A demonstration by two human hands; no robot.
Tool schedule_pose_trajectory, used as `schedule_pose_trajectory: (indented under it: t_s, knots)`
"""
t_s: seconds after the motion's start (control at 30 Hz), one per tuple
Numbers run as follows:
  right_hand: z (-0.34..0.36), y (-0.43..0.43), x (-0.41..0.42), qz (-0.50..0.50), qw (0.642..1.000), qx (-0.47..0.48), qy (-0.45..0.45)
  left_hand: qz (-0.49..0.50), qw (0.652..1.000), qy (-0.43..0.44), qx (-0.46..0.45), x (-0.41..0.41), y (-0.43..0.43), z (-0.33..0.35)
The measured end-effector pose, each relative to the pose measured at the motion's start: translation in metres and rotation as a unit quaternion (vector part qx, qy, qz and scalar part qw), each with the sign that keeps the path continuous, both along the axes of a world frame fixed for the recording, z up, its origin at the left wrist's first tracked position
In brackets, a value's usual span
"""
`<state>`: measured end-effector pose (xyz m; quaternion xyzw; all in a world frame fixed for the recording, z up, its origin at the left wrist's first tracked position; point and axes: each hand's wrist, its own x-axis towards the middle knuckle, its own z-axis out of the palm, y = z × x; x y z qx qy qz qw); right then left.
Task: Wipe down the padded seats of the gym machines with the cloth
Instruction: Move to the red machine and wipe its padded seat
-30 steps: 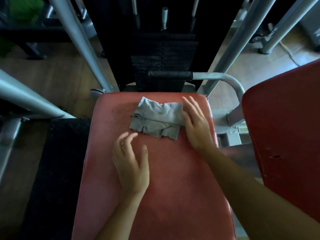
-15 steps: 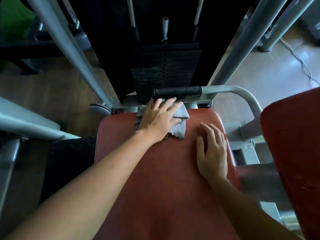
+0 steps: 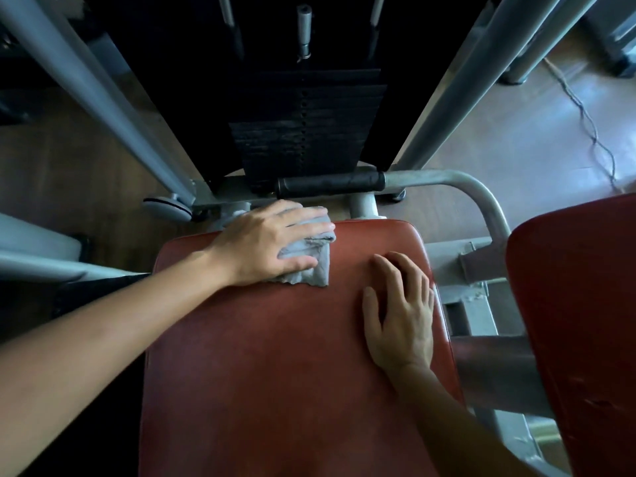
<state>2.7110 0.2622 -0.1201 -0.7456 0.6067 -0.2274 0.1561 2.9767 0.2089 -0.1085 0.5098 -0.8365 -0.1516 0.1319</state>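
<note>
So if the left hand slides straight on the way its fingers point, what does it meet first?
The left hand, flat on the cloth, points right along the far edge of the seat. After a short run of bare pad it would probably meet the grey post below the black grip, though depth is unclear.

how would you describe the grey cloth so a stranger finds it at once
Start at the large red padded seat in front of the black weight stack. At its far edge, left of centre, lies a crumpled pale grey cloth, the only loose fabric among padding and metal.
</note>
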Motion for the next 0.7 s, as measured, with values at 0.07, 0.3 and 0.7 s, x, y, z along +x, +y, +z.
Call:
schedule_pose_trajectory:
  t_s: [0.07, 0.3, 0.7]
  knots:
    - [0.000, 0.000, 0.000, 0.001, 1.000, 0.003, 0.000, 0.007, 1.000, -0.007, 0.004, 0.010, 0.007, 0.002]
    - [0.001, 0.000, 0.000, -0.002, 1.000, 0.005, 0.017, 0.092, 0.989, -0.067, 0.095, -0.030, -0.011, 0.009]
    - [0.002, 0.003, 0.004, 0.000, 0.997, 0.006, 0.073, 0.161, 0.973, -0.094, 0.134, -0.011, -0.004, 0.018]
